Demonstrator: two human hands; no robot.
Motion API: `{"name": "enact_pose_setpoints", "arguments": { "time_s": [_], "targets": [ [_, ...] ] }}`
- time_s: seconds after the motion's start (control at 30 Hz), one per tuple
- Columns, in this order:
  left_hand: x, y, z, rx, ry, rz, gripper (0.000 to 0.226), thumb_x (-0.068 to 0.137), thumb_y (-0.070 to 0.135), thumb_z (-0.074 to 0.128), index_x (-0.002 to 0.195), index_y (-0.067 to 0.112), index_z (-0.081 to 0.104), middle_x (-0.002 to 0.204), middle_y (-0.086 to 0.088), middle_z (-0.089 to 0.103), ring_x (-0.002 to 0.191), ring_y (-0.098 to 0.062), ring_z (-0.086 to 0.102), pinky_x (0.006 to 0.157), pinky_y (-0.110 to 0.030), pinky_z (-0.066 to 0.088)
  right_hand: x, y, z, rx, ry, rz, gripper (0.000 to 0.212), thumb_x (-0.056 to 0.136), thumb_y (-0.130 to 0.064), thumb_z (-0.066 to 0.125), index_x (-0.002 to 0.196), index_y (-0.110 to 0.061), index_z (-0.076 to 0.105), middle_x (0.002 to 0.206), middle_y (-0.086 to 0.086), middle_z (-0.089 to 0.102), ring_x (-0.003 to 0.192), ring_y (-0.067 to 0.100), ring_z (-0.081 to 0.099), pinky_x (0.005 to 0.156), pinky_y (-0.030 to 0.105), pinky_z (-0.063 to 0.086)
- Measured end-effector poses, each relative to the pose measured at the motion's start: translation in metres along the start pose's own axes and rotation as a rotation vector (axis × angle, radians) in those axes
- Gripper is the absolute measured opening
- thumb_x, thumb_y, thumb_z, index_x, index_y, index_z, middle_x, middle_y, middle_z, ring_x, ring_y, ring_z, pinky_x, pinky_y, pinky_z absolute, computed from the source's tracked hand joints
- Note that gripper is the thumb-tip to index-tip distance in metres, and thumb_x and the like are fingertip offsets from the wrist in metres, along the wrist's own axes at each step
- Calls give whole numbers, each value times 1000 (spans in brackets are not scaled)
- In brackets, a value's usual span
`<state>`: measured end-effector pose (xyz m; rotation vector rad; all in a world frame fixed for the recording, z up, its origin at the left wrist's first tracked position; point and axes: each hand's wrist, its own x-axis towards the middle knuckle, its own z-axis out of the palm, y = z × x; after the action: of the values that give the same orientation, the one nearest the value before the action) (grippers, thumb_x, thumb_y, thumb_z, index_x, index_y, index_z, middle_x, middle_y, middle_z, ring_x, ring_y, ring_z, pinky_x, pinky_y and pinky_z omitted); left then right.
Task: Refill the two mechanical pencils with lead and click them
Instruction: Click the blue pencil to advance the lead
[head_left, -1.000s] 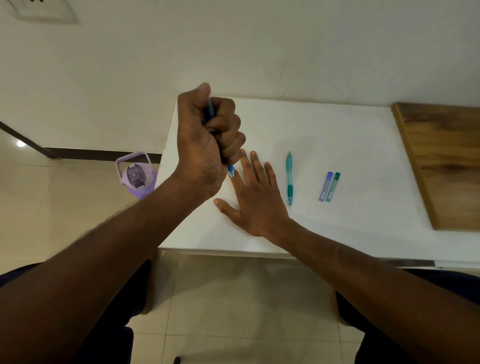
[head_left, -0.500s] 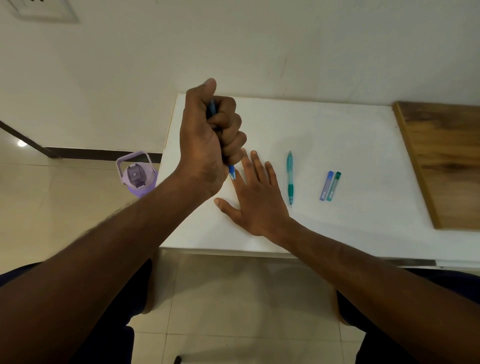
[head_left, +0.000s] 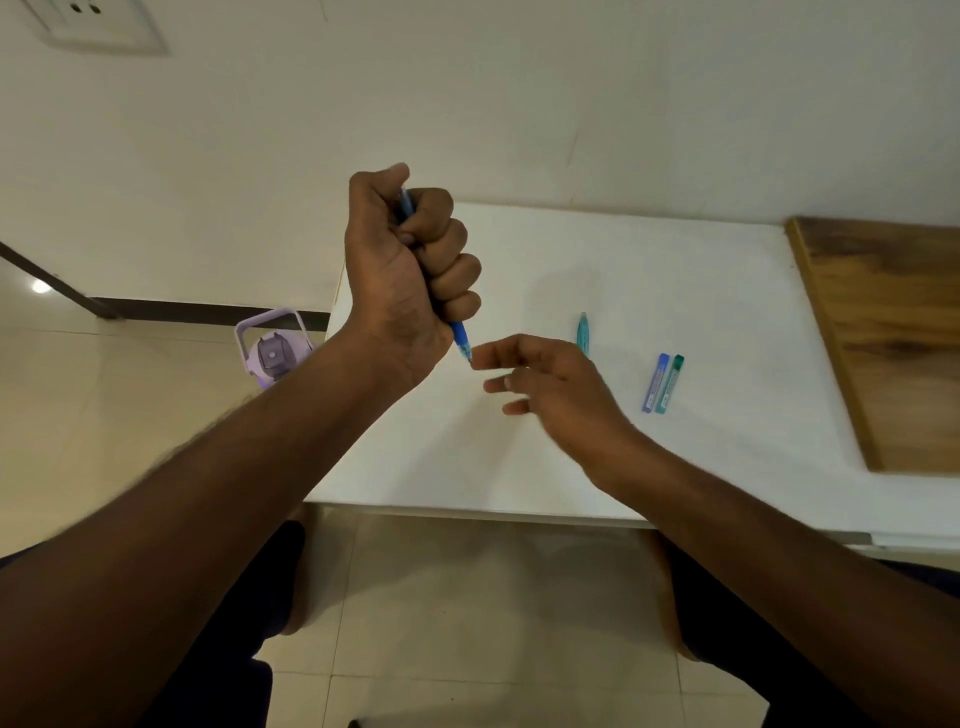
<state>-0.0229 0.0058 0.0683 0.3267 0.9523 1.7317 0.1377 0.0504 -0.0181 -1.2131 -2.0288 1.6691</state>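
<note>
My left hand (head_left: 402, 275) grips the blue mechanical pencil (head_left: 460, 335) in a fist, tip pointing down, thumb over its top end. My right hand (head_left: 556, 387) hovers above the white table (head_left: 727, 312) with loosely bent fingers, its forefinger tip right at the pencil's tip. The teal mechanical pencil (head_left: 583, 328) lies on the table behind my right hand, mostly hidden by it. A blue lead case (head_left: 655, 383) and a teal lead case (head_left: 670, 384) lie side by side to the right.
A wooden board (head_left: 893, 332) covers the table's right end. A lilac water bottle (head_left: 272, 351) stands on the tiled floor left of the table. The wall runs just behind the table.
My right hand has lifted off the table, where it lay flat, and its fingers have curled toward the pencil tip. The left fist has stayed in place.
</note>
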Motion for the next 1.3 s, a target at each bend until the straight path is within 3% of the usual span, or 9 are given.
{"name": "enact_pose_setpoints", "arguments": {
  "time_s": [0.2, 0.4, 0.53, 0.67, 0.8, 0.97, 1.07, 1.17, 1.3],
  "targets": [
    [5, -2, -11, -56, 47, -16, 48, 103, 45, 27, 61, 26, 15, 53, 9, 9, 47, -11, 4, 45, -18, 11, -18, -23, -12, 314, -160, 112, 44, 103, -6, 44, 107, -29, 81, 114, -8, 81, 112, 24, 74, 95, 44, 62],
    [9, -5, -15, -75, 34, -46, 50, 104, 52, 27, 62, 26, 16, 54, 8, 10, 47, -11, 5, 45, -18, 12, -15, -24, -10, 391, -200, 136, 37, 105, -13, 44, 111, -23, 79, 114, -3, 81, 109, 26, 75, 84, 36, 65],
    [10, -6, -17, -75, 18, -79, 53, 103, 58, 28, 62, 25, 19, 56, 8, 10, 48, -11, 6, 45, -20, 12, -13, -20, -12, 419, -244, 176, 38, 107, -24, 46, 99, -28, 83, 113, -2, 81, 102, 24, 77, 81, 35, 63],
    [12, -7, -19, -95, 27, -112, 53, 103, 56, 34, 61, 24, 30, 54, 9, 16, 48, -10, 9, 45, -23, 11, -8, -21, -19, 350, -289, 220, 42, 108, -37, 46, 97, -27, 85, 110, -1, 82, 97, 22, 79, 82, 36, 63],
    [19, -13, -15, -63, 27, -129, 48, 110, 47, 37, 69, 23, 40, 50, 10, 28, 41, -5, 24, 42, -20, 22, 7, -28, -34, -4, -49, 34, 29, 105, -45, 55, 99, -30, 80, 99, -14, 81, 89, 8, 78, 85, 35, 62],
    [22, -35, 1, 161, 86, -38, 49, 114, 41, 33, 74, 19, 49, 65, 4, 54, 64, -12, 52, 62, -25, 45, 22, -43, -49, -1, -3, -57, 27, 94, -46, 74, 100, -20, 77, 91, -8, 83, 84, 11, 80, 79, 31, 65],
    [28, -45, 8, 405, 158, 10, 50, 114, 40, 34, 71, 23, 51, 80, 7, 67, 89, -14, 60, 87, -35, 48, 24, -43, -53, -37, -2, -64, 29, 87, -43, 82, 99, -17, 77, 87, -4, 83, 82, 11, 80, 74, 26, 64],
    [34, -51, 11, 474, 144, -26, 49, 114, 42, 35, 74, 23, 58, 85, 7, 70, 95, -16, 65, 101, -46, 52, 26, -45, -54, -19, -26, -76, 28, 87, -34, 85, 106, -16, 76, 87, 0, 83, 81, 16, 81, 77, 29, 66],
    [35, -59, 5, 948, 60, -76, 46, 109, 57, 40, 102, 28, 75, 99, 9, 77, 96, -11, 72, 86, -33, 58, 30, -40, -61, 25, -11, 33, 27, 86, -25, 86, 108, -11, 76, 87, 6, 83, 78, 21, 82, 79, 36, 67]
  ]
}}
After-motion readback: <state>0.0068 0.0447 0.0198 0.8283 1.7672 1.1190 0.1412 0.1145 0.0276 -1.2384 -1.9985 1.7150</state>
